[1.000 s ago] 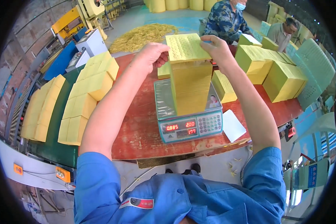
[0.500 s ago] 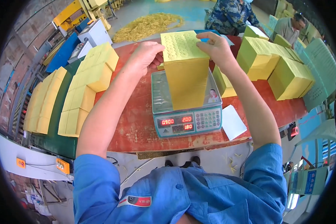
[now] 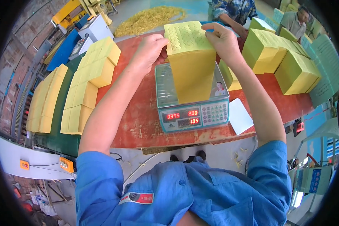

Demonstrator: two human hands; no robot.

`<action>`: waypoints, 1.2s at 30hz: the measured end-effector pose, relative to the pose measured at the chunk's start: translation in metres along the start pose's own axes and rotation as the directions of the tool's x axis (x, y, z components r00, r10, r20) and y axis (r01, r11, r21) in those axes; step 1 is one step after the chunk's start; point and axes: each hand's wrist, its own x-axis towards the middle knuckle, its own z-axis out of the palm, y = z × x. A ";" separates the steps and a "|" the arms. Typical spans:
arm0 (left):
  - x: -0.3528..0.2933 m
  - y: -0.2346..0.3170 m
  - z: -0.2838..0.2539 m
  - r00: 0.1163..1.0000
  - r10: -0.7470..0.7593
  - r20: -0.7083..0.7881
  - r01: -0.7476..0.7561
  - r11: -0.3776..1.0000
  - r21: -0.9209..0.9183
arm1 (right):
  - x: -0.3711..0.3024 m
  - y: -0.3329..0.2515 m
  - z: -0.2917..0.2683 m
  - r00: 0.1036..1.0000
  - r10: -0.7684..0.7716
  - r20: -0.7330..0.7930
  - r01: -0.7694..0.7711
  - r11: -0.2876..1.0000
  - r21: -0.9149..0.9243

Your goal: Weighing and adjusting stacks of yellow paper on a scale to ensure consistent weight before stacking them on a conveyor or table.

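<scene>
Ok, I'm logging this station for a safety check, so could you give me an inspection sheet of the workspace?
Surface: red tabletop, paint worn in patches.
Job's things: tall yellow stack upright on a scale, display lit.
Clutter: loose white sheet right of the scale; yellow scraps on the floor.
Hands: left hand at the stack's upper left edge, right hand at its upper right; grip unclear.
Cables: pale cable on the floor.
Surroundings: more yellow stacks on both sides; two people beyond the table; yellow heap on the floor.
</scene>
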 end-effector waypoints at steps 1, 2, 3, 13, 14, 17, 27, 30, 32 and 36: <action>-0.002 -0.002 0.001 0.999 0.049 -0.009 -0.050 0.999 -0.014 | -0.002 -0.001 -0.002 0.999 -0.001 -0.034 0.003 0.999 0.049; -0.008 -0.004 0.000 0.999 0.045 -0.007 -0.045 0.999 -0.014 | -0.005 -0.004 -0.006 0.998 -0.002 -0.070 0.008 0.995 0.096; -0.020 -0.001 0.001 0.989 0.133 -0.067 -0.134 0.991 -0.010 | -0.014 -0.021 -0.017 0.995 0.053 -0.087 -0.040 0.989 0.144; -0.192 -0.217 -0.080 0.813 -0.201 -0.547 0.266 0.963 0.040 | -0.234 0.008 -0.033 0.855 0.517 -0.041 -0.429 0.750 0.504; -0.216 -0.235 -0.077 0.773 -0.235 -0.589 0.303 0.953 0.017 | -0.256 0.011 -0.032 0.813 0.582 0.016 -0.494 0.676 0.547; -0.267 -0.251 -0.058 0.684 -0.324 -0.654 0.401 0.916 -0.034 | -0.291 0.018 -0.032 0.728 0.683 0.054 -0.596 0.593 0.541; -0.280 -0.235 -0.015 0.608 -0.371 -0.702 0.376 0.913 -0.157 | -0.277 0.042 -0.039 0.721 0.674 0.158 -0.611 0.512 0.604; -0.279 -0.224 -0.002 0.590 -0.382 -0.711 0.400 0.904 -0.154 | -0.266 0.049 -0.045 0.741 0.649 0.171 -0.594 0.517 0.616; -0.275 -0.216 0.002 0.572 -0.393 -0.720 0.408 0.898 -0.166 | -0.259 0.056 -0.049 0.764 0.612 0.205 -0.595 0.544 0.592; -0.249 -0.184 -0.012 0.617 -0.424 -0.663 0.309 0.905 -0.291 | -0.217 0.068 -0.057 0.767 0.568 0.298 -0.616 0.525 0.588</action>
